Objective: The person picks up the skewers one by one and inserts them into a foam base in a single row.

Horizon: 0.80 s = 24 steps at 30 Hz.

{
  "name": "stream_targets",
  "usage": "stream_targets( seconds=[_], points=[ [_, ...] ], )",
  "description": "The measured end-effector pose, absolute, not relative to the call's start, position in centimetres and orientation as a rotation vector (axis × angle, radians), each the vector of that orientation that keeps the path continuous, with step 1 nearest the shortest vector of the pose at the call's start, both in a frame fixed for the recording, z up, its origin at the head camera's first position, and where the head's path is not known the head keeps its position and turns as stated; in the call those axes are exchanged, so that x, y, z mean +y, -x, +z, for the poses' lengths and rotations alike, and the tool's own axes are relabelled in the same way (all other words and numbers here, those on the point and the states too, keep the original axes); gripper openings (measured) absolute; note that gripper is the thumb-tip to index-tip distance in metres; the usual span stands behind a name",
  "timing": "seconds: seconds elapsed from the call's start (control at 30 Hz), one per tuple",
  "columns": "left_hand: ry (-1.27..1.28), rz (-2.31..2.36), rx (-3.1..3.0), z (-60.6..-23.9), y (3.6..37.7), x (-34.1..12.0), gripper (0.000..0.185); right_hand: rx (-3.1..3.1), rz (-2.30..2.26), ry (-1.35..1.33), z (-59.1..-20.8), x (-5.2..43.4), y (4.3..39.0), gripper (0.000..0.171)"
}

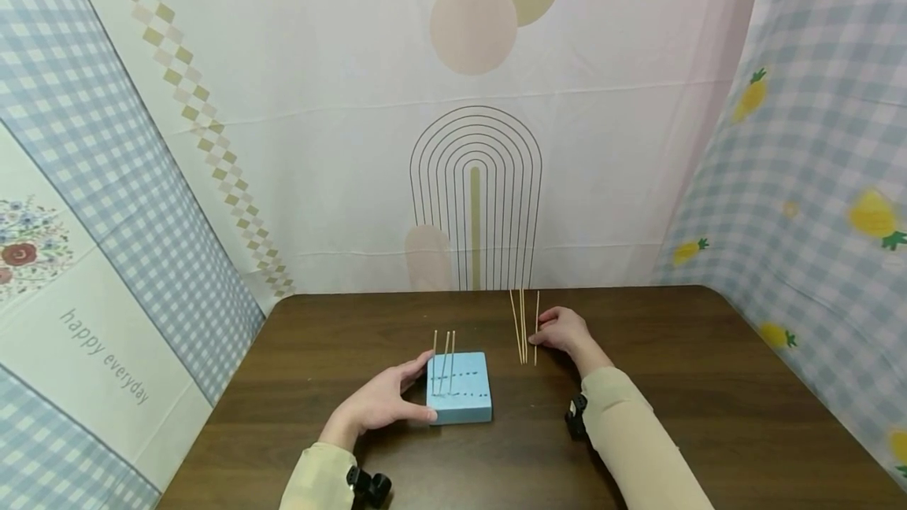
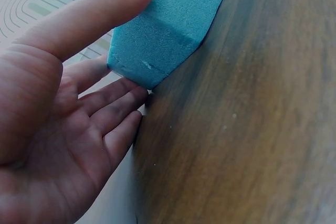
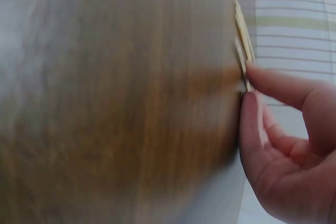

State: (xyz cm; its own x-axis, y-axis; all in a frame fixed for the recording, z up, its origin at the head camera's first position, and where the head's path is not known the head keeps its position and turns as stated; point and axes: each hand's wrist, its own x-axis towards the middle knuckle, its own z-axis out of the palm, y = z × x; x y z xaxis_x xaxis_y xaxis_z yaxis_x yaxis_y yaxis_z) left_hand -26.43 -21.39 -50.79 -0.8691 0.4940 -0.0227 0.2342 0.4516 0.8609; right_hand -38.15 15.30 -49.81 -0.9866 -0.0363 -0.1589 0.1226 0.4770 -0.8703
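A light blue foam block (image 1: 471, 382) lies on the table, its top marked by rows of small dark holes. Three thin wooden sticks (image 1: 453, 352) stand upright in its left part. My left hand (image 1: 383, 398) holds the block at its left side, thumb at the front corner and fingers toward the back; the left wrist view shows the thumb against the foam (image 2: 184, 9). To the right, my right hand (image 1: 564, 330) pinches one thin wooden stick (image 1: 537, 307) between thumb and finger. Beside it lie several loose sticks (image 1: 522, 329). The right wrist view is blurred.
The dark brown wooden table (image 1: 319, 329) ends at a pale patterned cloth (image 1: 340, 179) behind. Checked cloths hang at the left (image 1: 92, 77) and at the right (image 1: 779, 179). A small black camera (image 1: 368, 486) sits at the left wrist, another (image 1: 576, 417) at the right.
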Motion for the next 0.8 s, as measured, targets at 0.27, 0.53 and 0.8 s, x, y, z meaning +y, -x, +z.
stream_targets(
  seconds=[0.27,0.53,0.8],
  points=[
    [-0.615,1.399,2.412,-50.6,26.4,-21.5,0.106,2.676,-1.382,-0.186,-49.3,15.2,37.9,0.047],
    [-0.611,1.398,2.408,-50.6,26.3,-21.4,0.105,2.532,-1.581,-0.201,-49.6,16.0,37.5,0.053],
    [-0.619,1.384,2.417,-50.7,26.4,-21.3,0.106,2.177,-1.881,-0.101,-50.0,17.7,36.6,0.063]
  ],
)
